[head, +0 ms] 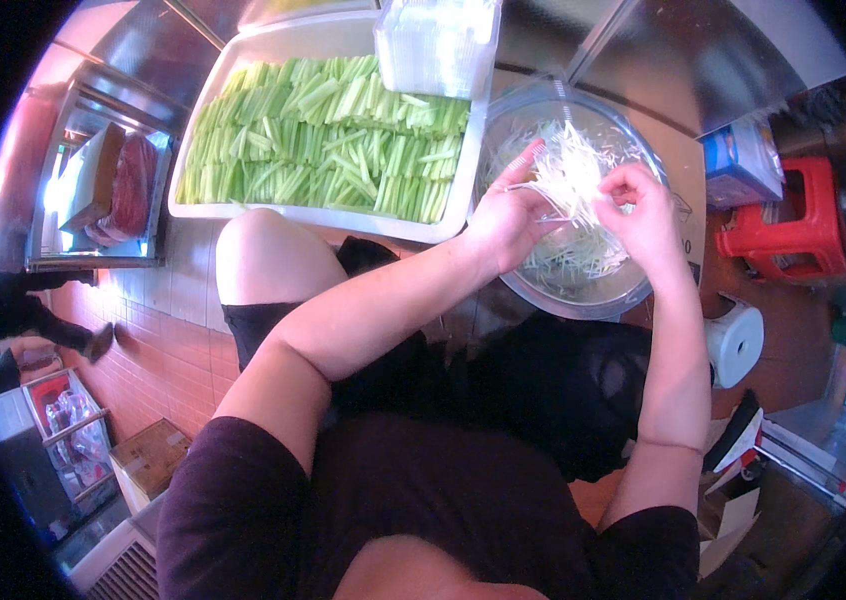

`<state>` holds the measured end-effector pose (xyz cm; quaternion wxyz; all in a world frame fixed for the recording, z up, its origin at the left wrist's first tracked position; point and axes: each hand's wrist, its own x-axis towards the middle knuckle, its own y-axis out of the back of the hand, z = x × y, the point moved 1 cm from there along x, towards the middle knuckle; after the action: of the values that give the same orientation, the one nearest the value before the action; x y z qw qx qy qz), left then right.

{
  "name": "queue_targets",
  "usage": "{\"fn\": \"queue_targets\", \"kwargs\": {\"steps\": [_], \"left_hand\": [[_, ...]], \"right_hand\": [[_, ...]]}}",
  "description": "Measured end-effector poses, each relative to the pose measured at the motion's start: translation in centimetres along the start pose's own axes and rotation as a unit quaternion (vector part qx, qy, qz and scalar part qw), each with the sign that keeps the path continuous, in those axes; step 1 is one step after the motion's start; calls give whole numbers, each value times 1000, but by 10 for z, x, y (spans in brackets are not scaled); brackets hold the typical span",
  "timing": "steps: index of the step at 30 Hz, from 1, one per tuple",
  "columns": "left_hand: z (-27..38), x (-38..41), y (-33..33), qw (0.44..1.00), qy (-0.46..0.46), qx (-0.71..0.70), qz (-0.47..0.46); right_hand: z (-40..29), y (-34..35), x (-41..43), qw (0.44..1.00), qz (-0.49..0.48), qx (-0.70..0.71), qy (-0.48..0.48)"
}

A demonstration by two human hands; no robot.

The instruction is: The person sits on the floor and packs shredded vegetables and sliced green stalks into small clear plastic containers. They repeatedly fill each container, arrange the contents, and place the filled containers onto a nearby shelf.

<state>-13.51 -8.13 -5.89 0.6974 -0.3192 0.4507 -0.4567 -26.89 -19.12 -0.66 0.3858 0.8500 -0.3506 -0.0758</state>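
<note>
Over a round metal bowl, my left hand is turned palm up and holds a bunch of thin, pale vegetable shreds. My right hand is at the right side of this bunch, with thumb and fingertips pinched together at its edge; whether a shred is between them cannot be told. More loose shreds lie in the bowl below. Left of the bowl, a white plastic tub holds rows of cut green vegetable sticks. A stack of clear plastic containers rests over the tub's upper right corner.
Cardboard lies under the bowl. Red plastic stools and a white stool stand at the right. A metal rack with a box is at the left, above a cardboard box. Another person's leg shows at far left.
</note>
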Motion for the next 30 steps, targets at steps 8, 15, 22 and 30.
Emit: {"fn": "queue_targets", "kwargs": {"steps": [8,15,22,30], "left_hand": [[-3,0,-2,998,-4,61,-22],[1,-1,2,998,-31,23,41],[8,-5,-8,1000,-30,7,4],[1,-2,-4,992,8,126,-16]], "right_hand": [[22,-4,4,990,33,133,-24],[-10,-37,-7,975,-8,-204,89],[-13,7,-6,999,7,-9,43],[36,-6,32,951,-58,294,-81]]}}
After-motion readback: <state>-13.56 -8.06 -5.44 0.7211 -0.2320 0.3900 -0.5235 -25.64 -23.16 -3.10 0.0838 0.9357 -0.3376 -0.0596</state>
